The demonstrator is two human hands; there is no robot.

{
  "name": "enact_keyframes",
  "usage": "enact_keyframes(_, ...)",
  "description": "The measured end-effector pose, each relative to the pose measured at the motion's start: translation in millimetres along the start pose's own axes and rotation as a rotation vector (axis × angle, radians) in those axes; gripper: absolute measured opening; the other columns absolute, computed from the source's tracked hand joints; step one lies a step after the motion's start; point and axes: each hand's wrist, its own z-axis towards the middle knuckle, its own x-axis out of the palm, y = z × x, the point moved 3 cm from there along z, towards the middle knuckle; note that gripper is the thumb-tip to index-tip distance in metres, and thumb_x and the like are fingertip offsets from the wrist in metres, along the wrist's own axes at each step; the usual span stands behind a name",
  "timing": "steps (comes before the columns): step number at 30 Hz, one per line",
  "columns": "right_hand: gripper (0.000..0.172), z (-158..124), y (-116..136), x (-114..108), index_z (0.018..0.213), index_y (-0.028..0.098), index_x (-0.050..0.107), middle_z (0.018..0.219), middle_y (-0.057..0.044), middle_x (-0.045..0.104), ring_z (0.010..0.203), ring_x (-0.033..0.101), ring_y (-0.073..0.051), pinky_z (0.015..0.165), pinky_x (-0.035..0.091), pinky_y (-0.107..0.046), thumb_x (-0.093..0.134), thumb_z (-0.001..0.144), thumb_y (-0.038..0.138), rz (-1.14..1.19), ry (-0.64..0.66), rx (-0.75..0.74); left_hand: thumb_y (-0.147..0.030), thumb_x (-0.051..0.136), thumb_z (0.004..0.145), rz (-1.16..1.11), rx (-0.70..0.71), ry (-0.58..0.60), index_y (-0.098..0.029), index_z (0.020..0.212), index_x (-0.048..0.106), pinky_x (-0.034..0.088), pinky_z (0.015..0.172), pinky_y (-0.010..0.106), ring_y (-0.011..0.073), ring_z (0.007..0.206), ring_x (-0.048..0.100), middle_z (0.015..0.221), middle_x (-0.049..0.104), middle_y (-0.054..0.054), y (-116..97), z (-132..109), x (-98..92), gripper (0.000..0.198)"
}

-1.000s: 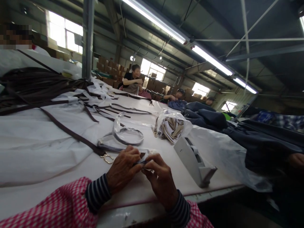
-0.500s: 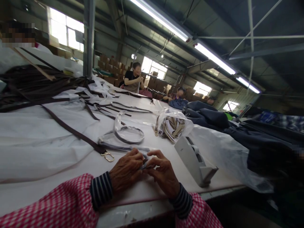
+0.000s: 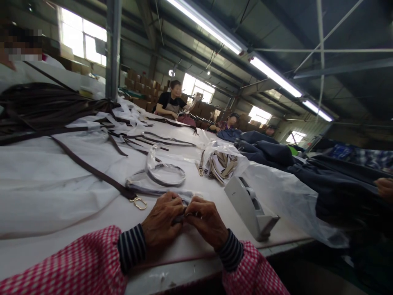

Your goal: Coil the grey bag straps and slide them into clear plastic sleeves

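My left hand [image 3: 163, 217] and my right hand [image 3: 207, 221] meet close to the table's front edge, fingers closed on the end of a dark strap [image 3: 150, 190] wrapped in clear plastic. The fingers hide most of the gripped part. Beyond them, the wrapped strap runs left along the table and lies by a plastic-covered loop [image 3: 167, 175]. To the left lies a brown strap [image 3: 92, 167] with a gold oval clasp [image 3: 140, 203]. A grey tape dispenser [image 3: 245, 205] stands tilted in view, right of my right hand.
Behind the dispenser sits a clear bag of beige striped straps [image 3: 222, 164]. Brown straps [image 3: 39, 106] are heaped at the far left beside a metal post [image 3: 113, 53]. Dark blue fabric [image 3: 270, 151] covers the right side. Several people work around the table [image 3: 187, 153].
My right hand has closed in, its fingers now bunched tighter against the left at the strap's end. Across the table, a person has raised one arm outward. A co-worker's hand shows at the right edge.
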Motion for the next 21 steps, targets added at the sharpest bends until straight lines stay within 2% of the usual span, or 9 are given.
enact_keyframes(4,0.018,0,-3,-1,0.067,0.016,0.07,0.073,0.003,0.058,0.069,0.052,-0.011,0.066,0.038,-0.024,0.076,0.074,0.001,0.053,-0.078,0.049,-0.015,0.056,0.073,-0.159,-0.058,0.01,-0.018,0.078,0.062,0.041,0.089,0.042,0.0261,0.097,0.052,0.092,0.064,0.007,1,4,-1.4,0.007)
enact_keyframes(7,0.017,1,-3,-1,0.066,0.016,0.07,0.073,0.003,0.057,0.069,0.051,-0.011,0.066,0.038,-0.024,0.077,0.073,0.001,0.068,-0.099,0.063,-0.019,0.058,0.068,-0.278,-0.103,-0.053,-0.019,0.076,0.055,0.042,0.088,0.042,0.0264,0.095,0.052,0.092,0.063,0.006,5,4,0.0,0.008)
enact_keyframes(9,0.017,0,-4,0,0.066,0.016,0.071,0.073,0.003,0.057,0.069,0.052,-0.011,0.065,0.038,-0.024,0.077,0.072,0.002,0.068,-0.101,0.066,-0.023,0.061,0.066,-0.356,-0.142,-0.1,-0.02,0.078,0.052,0.043,0.088,0.042,0.0267,0.098,0.052,0.099,0.062,0.006,9,2,2.4,0.015)
enact_keyframes(13,0.016,-1,-8,3,0.067,0.017,0.073,0.071,0.003,0.056,0.07,0.053,-0.012,0.066,0.039,-0.024,0.077,0.072,0.003,0.065,-0.093,0.086,-0.024,0.068,0.063,-0.328,-0.222,-0.062,-0.021,0.102,0.055,0.044,0.086,0.043,0.0281,0.1,0.053,0.108,0.059,0.005,15,-2,8.8,0.042)
enact_keyframes(15,0.015,-2,-8,3,0.066,0.017,0.073,0.071,0.003,0.057,0.07,0.053,-0.012,0.066,0.039,-0.024,0.077,0.072,0.003,0.054,-0.09,0.09,-0.024,0.069,0.064,-0.29,-0.198,-0.035,-0.021,0.118,0.052,0.042,0.089,0.045,0.0287,0.101,0.054,0.109,0.059,0.005,14,-2,9.3,0.057)
enact_keyframes(16,0.015,-2,-7,3,0.066,0.017,0.072,0.072,0.003,0.057,0.07,0.053,-0.012,0.066,0.039,-0.024,0.077,0.072,0.004,0.046,-0.089,0.084,-0.025,0.069,0.066,-0.285,-0.172,-0.031,-0.021,0.121,0.051,0.042,0.091,0.045,0.0286,0.103,0.054,0.111,0.059,0.006,13,-2,8.6,0.058)
enact_keyframes(18,0.016,-2,-5,4,0.065,0.017,0.07,0.072,0.003,0.056,0.07,0.052,-0.012,0.065,0.039,-0.024,0.076,0.072,0.004,0.02,-0.091,0.056,-0.029,0.065,0.076,-0.274,-0.132,-0.028,-0.02,0.114,0.054,0.042,0.091,0.044,0.0275,0.102,0.054,0.108,0.06,0.006,10,-1,6.4,0.04)
enact_keyframes(20,0.016,-2,0,5,0.066,0.018,0.07,0.073,0.003,0.056,0.071,0.053,-0.012,0.066,0.039,-0.024,0.073,0.074,0.004,-0.011,-0.084,0.017,-0.033,0.06,0.084,-0.236,-0.12,-0.026,-0.02,0.097,0.057,0.042,0.088,0.042,0.0266,0.097,0.054,0.1,0.059,0.006,6,-1,4.2,0.019)
enact_keyframes(21,0.016,-2,2,6,0.068,0.019,0.07,0.074,0.003,0.057,0.072,0.053,-0.013,0.067,0.039,-0.024,0.071,0.075,0.004,-0.023,-0.077,0.002,-0.035,0.058,0.086,-0.221,-0.114,-0.027,-0.02,0.091,0.057,0.042,0.087,0.042,0.0265,0.096,0.053,0.097,0.058,0.006,5,-1,3.4,0.016)
